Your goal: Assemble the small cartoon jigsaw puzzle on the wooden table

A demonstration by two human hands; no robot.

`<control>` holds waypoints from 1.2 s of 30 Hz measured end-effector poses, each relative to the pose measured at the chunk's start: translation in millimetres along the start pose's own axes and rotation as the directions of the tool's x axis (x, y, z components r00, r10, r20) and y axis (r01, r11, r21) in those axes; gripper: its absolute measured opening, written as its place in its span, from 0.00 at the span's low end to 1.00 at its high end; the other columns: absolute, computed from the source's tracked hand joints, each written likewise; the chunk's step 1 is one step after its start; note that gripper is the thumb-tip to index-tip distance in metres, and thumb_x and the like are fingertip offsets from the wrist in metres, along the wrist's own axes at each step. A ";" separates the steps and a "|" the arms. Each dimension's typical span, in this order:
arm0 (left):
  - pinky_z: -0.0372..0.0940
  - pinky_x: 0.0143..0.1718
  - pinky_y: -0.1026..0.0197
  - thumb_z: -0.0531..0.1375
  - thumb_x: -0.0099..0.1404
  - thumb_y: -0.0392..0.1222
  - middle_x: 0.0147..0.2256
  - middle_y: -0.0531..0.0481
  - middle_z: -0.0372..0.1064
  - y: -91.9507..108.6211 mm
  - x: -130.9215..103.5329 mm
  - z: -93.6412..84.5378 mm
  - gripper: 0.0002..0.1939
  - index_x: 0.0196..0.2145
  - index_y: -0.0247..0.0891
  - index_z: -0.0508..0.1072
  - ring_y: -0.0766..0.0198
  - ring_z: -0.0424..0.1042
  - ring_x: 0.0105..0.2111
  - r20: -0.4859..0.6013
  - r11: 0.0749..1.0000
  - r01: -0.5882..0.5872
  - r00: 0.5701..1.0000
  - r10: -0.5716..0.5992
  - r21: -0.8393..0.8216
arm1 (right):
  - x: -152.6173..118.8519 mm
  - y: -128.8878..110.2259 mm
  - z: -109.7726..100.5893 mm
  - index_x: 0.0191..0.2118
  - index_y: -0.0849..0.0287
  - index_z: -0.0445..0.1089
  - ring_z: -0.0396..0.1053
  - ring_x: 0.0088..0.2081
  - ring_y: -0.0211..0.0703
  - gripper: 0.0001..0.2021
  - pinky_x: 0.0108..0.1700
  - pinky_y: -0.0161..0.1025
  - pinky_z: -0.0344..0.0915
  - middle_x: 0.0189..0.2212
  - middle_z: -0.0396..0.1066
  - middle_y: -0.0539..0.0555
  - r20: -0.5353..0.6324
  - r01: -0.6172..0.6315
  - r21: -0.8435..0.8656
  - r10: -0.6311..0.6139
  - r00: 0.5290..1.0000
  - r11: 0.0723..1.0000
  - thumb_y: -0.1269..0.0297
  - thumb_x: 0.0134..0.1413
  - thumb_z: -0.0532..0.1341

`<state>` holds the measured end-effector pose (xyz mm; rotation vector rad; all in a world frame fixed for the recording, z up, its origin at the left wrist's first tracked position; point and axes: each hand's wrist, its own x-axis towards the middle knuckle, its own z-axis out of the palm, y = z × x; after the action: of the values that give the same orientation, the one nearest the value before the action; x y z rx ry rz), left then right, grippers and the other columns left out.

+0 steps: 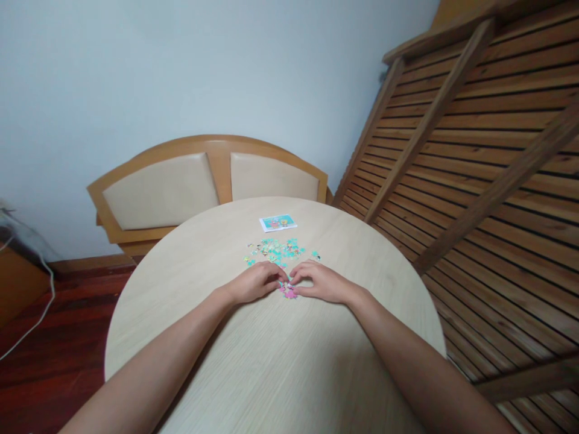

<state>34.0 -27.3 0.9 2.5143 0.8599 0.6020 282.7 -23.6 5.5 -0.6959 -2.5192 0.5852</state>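
Pink pieces (289,295) lie well inside the bench (203,247) edges; left hand (256,282) and right hand (324,282) apparently join them, grip unclear; careful aligning needed.

The left forearm (176,352) is shown bare between seven and eight o'clock, and the right forearm (407,361) likewise between four and five. Both are smooth and slender in outline, broadest where they are cut off by the lower edge of the view, and tapered towards the uncovered wrists (226,295). The left hand (256,282), towards seven o'clock from centre, and the right hand (325,282), towards five, are likewise bare, with slim fingers (277,271). Finer details, such as the nails, are too small to be made out.
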 end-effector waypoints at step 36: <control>0.65 0.49 0.58 0.57 0.70 0.39 0.42 0.48 0.76 -11.3 -5.4 -20.8 0.09 0.42 0.41 0.77 0.60 0.73 0.44 -0.089 0.986 0.010 0.996 0.005 0.168 | -1.3 -3.9 -0.4 0.43 0.55 0.79 0.71 0.49 0.46 0.11 0.56 0.45 0.63 0.45 0.76 0.56 -0.010 -0.011 -0.009 0.011 1.000 1.000 0.56 0.59 0.66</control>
<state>14.0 -17.6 10.8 2.6532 0.9836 0.6713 282.4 -27.3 7.5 -0.7144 -2.5119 0.5730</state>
